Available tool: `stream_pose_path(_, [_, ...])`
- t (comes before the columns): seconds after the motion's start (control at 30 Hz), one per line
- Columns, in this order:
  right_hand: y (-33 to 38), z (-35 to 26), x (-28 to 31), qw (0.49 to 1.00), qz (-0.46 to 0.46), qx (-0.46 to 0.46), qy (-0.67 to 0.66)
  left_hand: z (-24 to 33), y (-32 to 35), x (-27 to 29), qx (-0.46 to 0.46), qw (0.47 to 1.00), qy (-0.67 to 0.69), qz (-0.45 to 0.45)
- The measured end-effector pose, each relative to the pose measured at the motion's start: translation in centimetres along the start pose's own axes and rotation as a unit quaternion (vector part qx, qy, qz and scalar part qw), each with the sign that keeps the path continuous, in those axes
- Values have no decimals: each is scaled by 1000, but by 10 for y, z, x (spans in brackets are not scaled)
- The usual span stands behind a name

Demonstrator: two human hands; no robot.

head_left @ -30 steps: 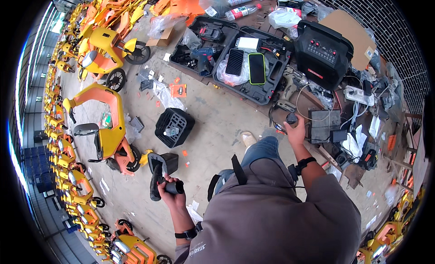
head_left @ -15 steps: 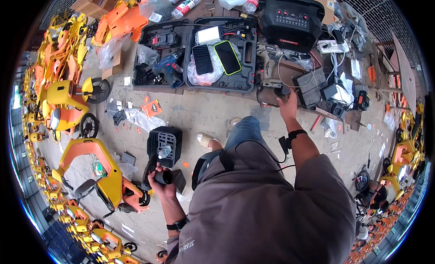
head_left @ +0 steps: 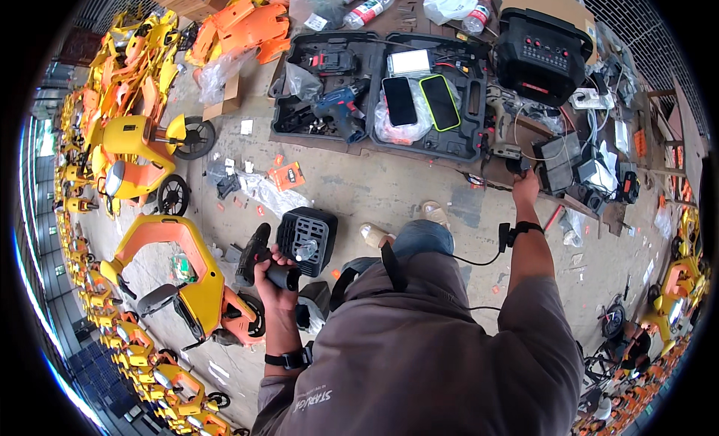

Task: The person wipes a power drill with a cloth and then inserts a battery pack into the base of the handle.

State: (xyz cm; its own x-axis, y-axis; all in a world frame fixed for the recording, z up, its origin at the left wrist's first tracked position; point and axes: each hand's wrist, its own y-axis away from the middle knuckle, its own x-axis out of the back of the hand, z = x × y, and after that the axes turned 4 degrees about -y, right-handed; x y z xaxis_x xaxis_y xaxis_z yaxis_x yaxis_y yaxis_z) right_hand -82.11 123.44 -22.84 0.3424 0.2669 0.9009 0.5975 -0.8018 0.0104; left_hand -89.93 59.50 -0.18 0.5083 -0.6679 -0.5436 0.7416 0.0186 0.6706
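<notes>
My left hand [head_left: 271, 285] is closed round a black cordless drill [head_left: 256, 253], held low on the left beside a black plastic crate [head_left: 308, 230] with a clear bottle [head_left: 306, 249] in it. My right arm reaches forward to the workbench's near edge. There my right hand [head_left: 526, 186] has its fingers closed on a dark rounded part [head_left: 516, 165], whose exact kind is hard to make out. That part sits at the near end of a grey-tan power tool [head_left: 503, 129]. Farther left, a blue and black drill [head_left: 338, 110] lies in an opened tool case [head_left: 374, 140].
Two phones [head_left: 399, 101] lie in the case's right half. A black speaker-like box [head_left: 543, 58] stands at the back right. Cables, a power strip [head_left: 592, 99] and a grey block [head_left: 560, 162] crowd the bench's right. Yellow scooters [head_left: 176, 267] stand at left; litter [head_left: 287, 176] dots the floor.
The view has swung left, so the bench and floor things appear farther right. The phone on the left now shows a dark plain face. Both hands keep their holds.
</notes>
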Motion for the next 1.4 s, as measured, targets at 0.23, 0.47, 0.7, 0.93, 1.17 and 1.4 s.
stream_pose_path(0.23, [43, 5, -15, 954, -41, -243, -171, 20, 3, 35, 3, 999, 32, 19])
stream_pose_path(0.47, [117, -200, 17, 597, -454, -267, -605, 29, -7, 73, -7, 996, 85, 31])
stream_pose_path(0.7, [89, -462, -47, 928, -151, 333, 65, 35, -13, 65, -18, 987, 134, 83])
stream_pose_path(0.93, [36, -498, -78, 878, -423, 186, 124, 53, -9, 46, -108, 973, 140, 149])
stream_pose_path(1.17, [-33, -505, -27, 825, -367, 343, 260, 44, -25, 36, -107, 956, 191, 194])
stream_pose_path(1.4, [-49, -524, -62, 753, -298, 424, 406, 43, -47, 2, -77, 965, 172, 182])
